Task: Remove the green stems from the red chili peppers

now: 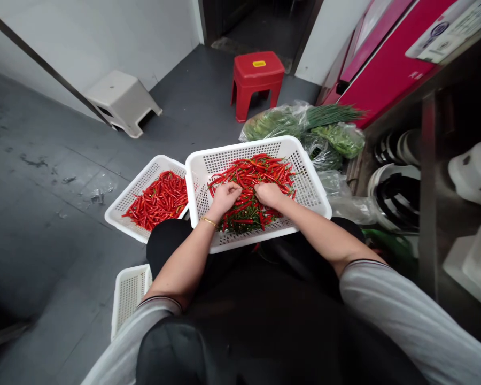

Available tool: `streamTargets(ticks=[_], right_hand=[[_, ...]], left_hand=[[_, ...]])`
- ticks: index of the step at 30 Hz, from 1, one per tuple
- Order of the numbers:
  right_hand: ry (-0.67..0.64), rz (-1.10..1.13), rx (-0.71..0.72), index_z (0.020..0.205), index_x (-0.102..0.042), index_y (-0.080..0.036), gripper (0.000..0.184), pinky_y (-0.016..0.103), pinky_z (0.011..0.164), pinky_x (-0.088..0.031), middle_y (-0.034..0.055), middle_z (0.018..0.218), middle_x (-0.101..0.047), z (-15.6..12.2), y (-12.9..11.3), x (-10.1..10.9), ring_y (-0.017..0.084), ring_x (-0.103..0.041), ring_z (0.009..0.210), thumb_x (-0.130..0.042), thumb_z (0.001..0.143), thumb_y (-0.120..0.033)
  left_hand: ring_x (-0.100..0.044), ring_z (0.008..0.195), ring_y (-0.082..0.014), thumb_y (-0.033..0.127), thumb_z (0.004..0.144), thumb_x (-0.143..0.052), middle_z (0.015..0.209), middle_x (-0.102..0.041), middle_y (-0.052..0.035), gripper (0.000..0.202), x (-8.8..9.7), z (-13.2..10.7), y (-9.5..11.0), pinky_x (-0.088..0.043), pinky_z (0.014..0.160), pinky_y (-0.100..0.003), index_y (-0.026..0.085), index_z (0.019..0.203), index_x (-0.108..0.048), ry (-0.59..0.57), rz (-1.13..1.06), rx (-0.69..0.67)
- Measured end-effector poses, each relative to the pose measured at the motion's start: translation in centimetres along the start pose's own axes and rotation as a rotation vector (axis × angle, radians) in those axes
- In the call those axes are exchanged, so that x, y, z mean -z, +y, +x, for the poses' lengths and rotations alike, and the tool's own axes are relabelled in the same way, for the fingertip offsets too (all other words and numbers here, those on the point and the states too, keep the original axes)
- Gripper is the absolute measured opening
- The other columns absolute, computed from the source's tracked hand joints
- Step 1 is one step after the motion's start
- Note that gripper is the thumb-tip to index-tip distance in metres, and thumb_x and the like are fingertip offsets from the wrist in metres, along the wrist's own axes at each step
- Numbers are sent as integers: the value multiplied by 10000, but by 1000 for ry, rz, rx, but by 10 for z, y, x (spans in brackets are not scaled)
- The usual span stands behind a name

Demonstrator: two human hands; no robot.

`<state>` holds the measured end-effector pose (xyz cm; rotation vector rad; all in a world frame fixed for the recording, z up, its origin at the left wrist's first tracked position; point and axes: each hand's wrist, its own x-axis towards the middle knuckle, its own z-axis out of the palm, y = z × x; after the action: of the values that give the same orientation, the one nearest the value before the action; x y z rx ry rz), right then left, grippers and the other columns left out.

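A white perforated plastic basket (pixel 310 184) rests across my lap, holding a heap of long red chili peppers (pixel 256 171) with green stems showing toward the near side. Over the left part of the heap, my left hand (pixel 226 197) has its thumb and fingers pinched together; what is between them is too small to make out. My right hand (pixel 268 193) is closed, its fingertips down among the chilies, so its hold is hidden. To the left, partly behind my basket, sits a second white basket (pixel 118 215) with red chilies (pixel 158 200) that show few stems.
Another white basket (pixel 128 291) stands on the floor at lower left. Ahead are a grey-white stool (pixel 114 93) and a red stool (pixel 258 75). Bagged green vegetables (pixel 276 123) lie beyond my basket. At right, a metal shelf (pixel 428 187) holds stacked dishes (pixel 396 198).
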<state>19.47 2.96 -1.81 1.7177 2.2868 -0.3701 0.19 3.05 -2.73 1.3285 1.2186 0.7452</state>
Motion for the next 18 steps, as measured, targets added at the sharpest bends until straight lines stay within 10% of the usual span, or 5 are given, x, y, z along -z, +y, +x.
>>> streamTargets(ticks=[8,13,18], right_hand=[[81,897,55,825,-576,-167,193,249,584,-476,12,621,-653,-28,-1,28,138,-610,555,-547,904,-341],[376,477,65,875,-623,-162,178,290,763,-459,81,894,-686,-42,-17,27,192,-622,834,-497,916,-282],[-28,161,-11,959,-687,-206,234,316,739,-470,77,928,-714,-39,5,6,233,-647,861,-568,887,-394]], left_hand=[[-607,648,-108,305,707,-739,761,-695,-33,239,-13,-15,24,-517,635,-242,139,869,-684,-314,-160,5],[-540,490,-74,255,694,-750,608,-624,-16,188,-19,-19,26,-454,492,-206,119,697,-621,-340,-276,185],[-579,521,-103,204,724,-660,641,-627,-21,103,-10,-17,26,-469,480,-225,147,743,-577,-251,-441,309]])
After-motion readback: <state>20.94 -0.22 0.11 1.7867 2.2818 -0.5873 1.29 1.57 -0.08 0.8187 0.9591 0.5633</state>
